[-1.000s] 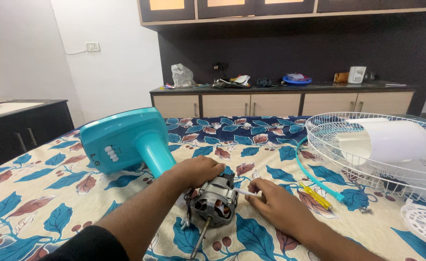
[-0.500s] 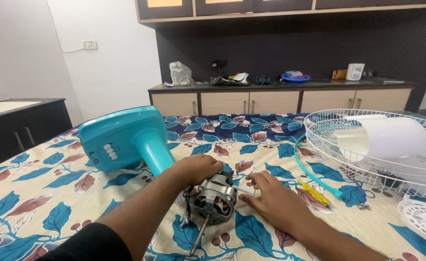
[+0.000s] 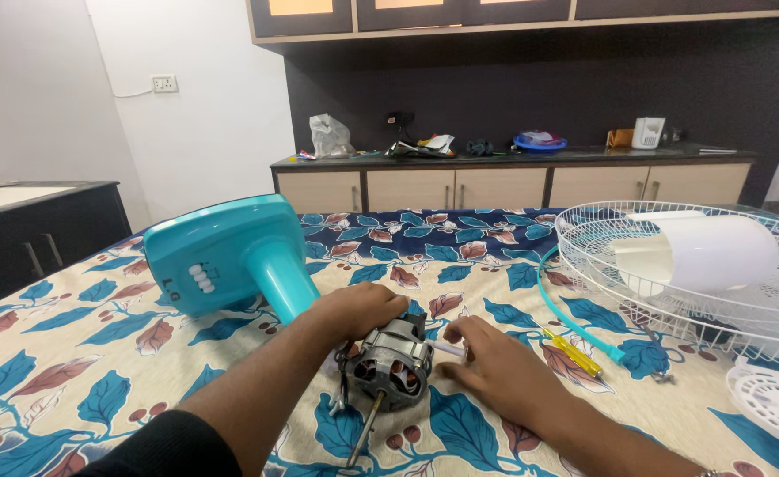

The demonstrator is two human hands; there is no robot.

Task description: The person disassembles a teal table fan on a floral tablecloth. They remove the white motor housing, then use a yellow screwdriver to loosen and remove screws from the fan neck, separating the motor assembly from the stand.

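Observation:
A grey fan motor (image 3: 392, 369) with a metal shaft pointing toward me lies on the leaf-patterned cloth (image 3: 89, 371). My left hand (image 3: 360, 309) rests on the motor's back end, gripping it. My right hand (image 3: 489, 368) sits just right of the motor, fingers pinched on a thin white wire or tube (image 3: 449, 351) that comes out of the motor's side. The teal fan base (image 3: 226, 254) lies tipped over behind my left hand.
A white wire fan guard (image 3: 672, 291) holding a white motor cover (image 3: 700, 252) lies at the right, with a teal ring (image 3: 569, 316) and a yellow screwdriver (image 3: 573, 353) beside it. A white plastic disc (image 3: 778, 405) sits at the far right. Cabinets stand behind.
My right hand has slid left toward the motor and closed its fingers on the white wire. My left hand and the motor have stayed put.

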